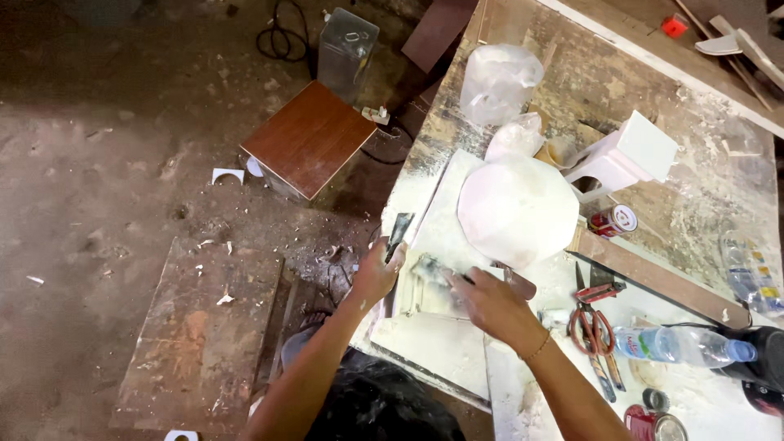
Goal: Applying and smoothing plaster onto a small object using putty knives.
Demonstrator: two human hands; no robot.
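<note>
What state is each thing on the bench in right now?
left hand: gripping a putty knife, blade up
right hand: pressing a scraper on the white panel
water bottle: lying on its side, capped
white stool: tipped over
scissors: closed, lying flat

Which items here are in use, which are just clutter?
In use: left hand with putty knife; right hand with scraper; white panel.
Lying about: scissors, water bottle, can, white stool, plastic bag, brown stool.
</note>
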